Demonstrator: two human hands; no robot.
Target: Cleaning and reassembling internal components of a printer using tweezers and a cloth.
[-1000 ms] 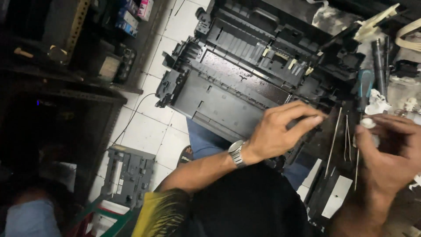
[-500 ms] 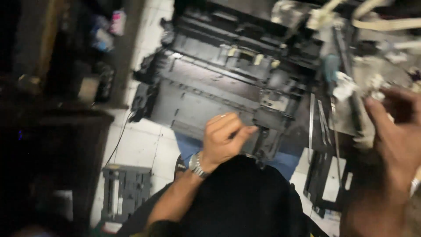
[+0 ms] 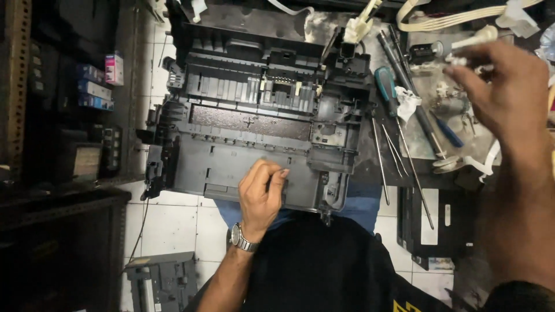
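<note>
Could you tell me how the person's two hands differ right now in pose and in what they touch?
The left hand rests curled on the near edge of the black printer chassis; the right hand is raised above the bench tools, blurred, touching none clearly. The left hand's wrist carries a watch; the right hand's wrist shows none. Both are bare.

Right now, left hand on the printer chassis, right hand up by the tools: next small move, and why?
Probably lower the right hand onto the teal-handled screwdriver. The left hand already rests on the near edge of the stripped black printer chassis, steadying it. The right hand hovers over the cluttered bench with nothing clearly gripped, and the screwdriver lies beside the chassis, between it and that hand.
</note>
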